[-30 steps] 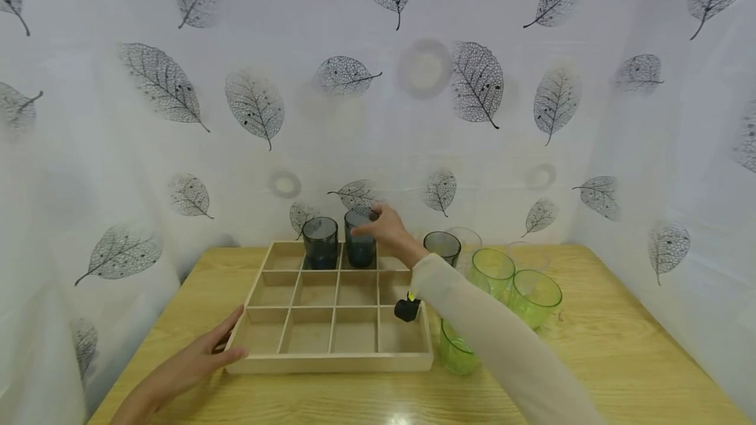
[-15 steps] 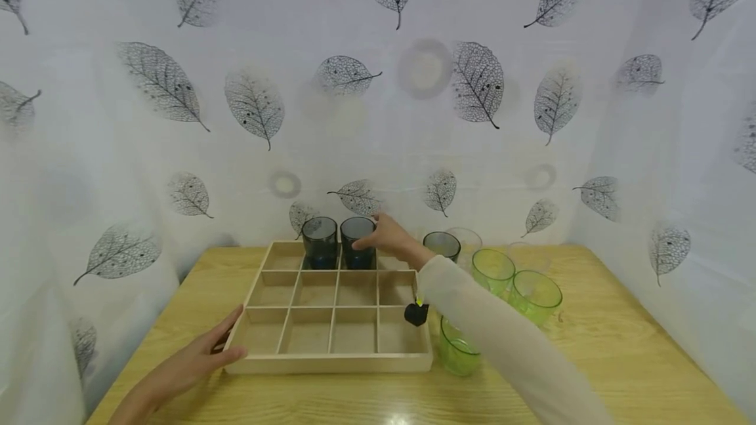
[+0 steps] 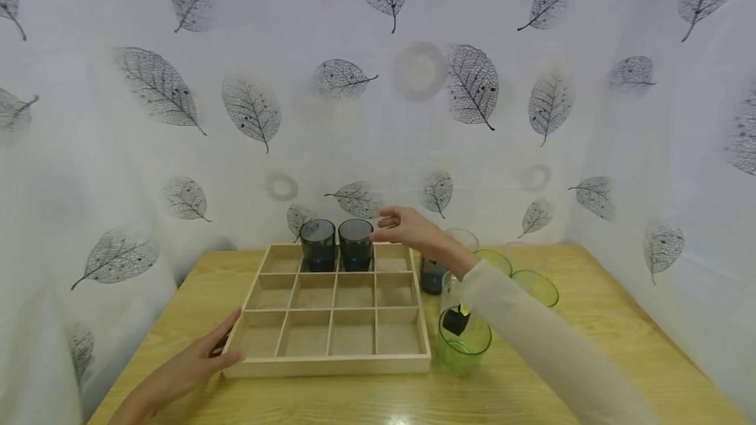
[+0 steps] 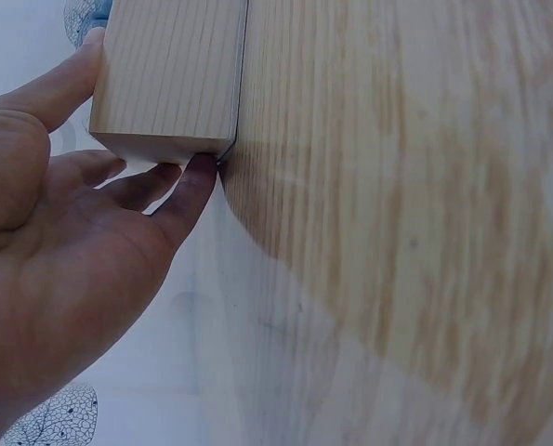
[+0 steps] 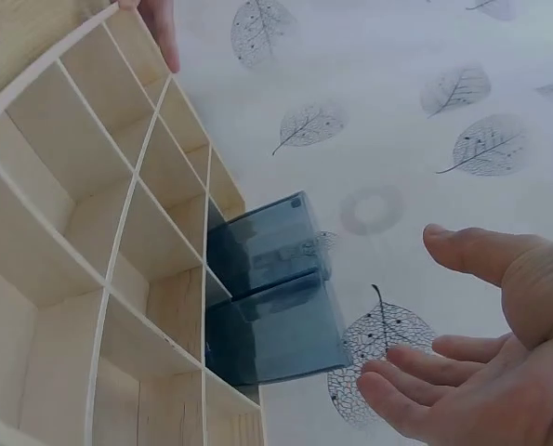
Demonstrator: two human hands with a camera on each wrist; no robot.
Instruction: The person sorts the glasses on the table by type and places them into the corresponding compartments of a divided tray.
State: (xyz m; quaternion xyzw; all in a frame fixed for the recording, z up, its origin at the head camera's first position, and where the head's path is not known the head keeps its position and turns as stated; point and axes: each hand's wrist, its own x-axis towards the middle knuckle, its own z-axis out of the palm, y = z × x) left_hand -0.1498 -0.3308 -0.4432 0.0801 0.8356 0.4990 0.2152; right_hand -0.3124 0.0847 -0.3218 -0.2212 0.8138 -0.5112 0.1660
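Note:
Two dark blue-grey glasses, a left one (image 3: 319,251) and a right one (image 3: 356,253), stand upright side by side in the back row of a wooden compartment tray (image 3: 327,367). My right hand (image 3: 409,227) hovers just right of the right glass's rim, fingers spread and holding nothing; the right wrist view shows a gap between that hand (image 5: 485,367) and the glass (image 5: 281,334). At the tray's front left corner, my left hand (image 3: 191,356) grips the edge. From the left wrist, this hand (image 4: 81,223) has its thumb on one face and fingertips against the adjoining end.
Right of the tray on the wooden table (image 3: 626,359) stand another dark glass (image 3: 433,279), a green glass (image 3: 463,349) near the front, more green glasses (image 3: 536,288) and clear ones (image 3: 462,239), partly hidden by my right forearm. A leaf-print curtain (image 3: 354,130) closes off the back.
My right hand lowered the second dark glass into the back row's third compartment, let go of it, and drew away to the right. My left hand stays on the tray corner.

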